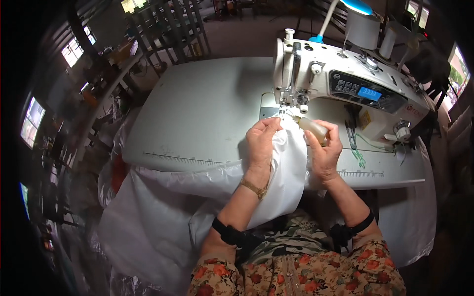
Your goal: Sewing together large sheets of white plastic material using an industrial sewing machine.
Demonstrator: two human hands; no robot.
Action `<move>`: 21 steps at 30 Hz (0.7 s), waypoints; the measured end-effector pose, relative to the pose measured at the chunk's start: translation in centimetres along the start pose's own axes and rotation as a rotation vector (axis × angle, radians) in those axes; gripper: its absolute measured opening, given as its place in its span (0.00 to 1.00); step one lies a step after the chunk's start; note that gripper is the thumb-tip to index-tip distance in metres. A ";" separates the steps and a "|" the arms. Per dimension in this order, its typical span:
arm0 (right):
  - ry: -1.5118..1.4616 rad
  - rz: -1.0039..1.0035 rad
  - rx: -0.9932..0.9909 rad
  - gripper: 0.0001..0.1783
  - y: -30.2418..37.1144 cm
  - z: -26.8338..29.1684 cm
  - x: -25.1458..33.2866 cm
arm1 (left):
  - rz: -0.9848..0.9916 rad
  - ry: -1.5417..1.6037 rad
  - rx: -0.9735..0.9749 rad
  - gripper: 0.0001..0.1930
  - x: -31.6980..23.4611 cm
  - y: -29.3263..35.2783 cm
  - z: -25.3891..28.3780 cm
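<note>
A white sewing machine [345,81] stands at the back right of a pale grey table [197,113]. White fabric [284,167] lies under its needle and runs down over the table's front edge onto my lap. My left hand [261,143] presses the fabric flat just below the presser foot, fingers pinching its top edge. My right hand [323,148] rests to the right of the fabric and holds a small translucent bottle [312,127] with yellowish liquid, its tip pointing toward the needle area.
A ruler strip [182,159] is printed along the table's front edge. More white fabric [143,217] hangs off the table to the left. Thread cones [390,39] and a lamp [355,7] stand behind the machine. Shelves and chairs fill the dim background.
</note>
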State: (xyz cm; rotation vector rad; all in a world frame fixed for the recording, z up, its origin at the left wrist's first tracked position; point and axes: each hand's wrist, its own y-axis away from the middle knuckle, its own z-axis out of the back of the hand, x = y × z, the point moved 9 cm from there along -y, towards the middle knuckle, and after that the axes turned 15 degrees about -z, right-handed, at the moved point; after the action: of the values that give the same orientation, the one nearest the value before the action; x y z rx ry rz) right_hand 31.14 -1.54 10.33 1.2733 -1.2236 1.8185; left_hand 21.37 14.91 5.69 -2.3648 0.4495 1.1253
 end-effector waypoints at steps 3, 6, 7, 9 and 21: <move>-0.068 0.220 -0.037 0.19 2.0 0.2 2.2 | -0.014 0.140 0.007 0.09 -0.9 0.5 -1.1; -0.067 0.292 -0.040 0.20 2.9 0.7 3.3 | -0.034 0.142 0.001 0.11 -2.1 0.9 -1.8; -0.051 0.343 -0.046 0.20 3.3 0.8 3.8 | -0.019 0.178 0.031 0.11 -2.0 1.0 -2.0; -0.047 0.374 -0.045 0.20 3.6 1.3 4.5 | -0.004 0.210 0.069 0.12 -2.0 1.3 -2.3; 0.032 0.508 0.000 0.21 5.5 2.6 7.2 | -0.062 0.115 0.152 0.12 -4.1 2.4 -3.8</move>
State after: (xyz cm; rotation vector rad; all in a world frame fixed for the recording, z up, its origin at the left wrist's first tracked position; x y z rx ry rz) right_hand 24.82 -6.37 15.43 0.9835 -1.6371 2.1716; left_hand 20.13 11.18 10.33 -2.3019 0.4800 0.8978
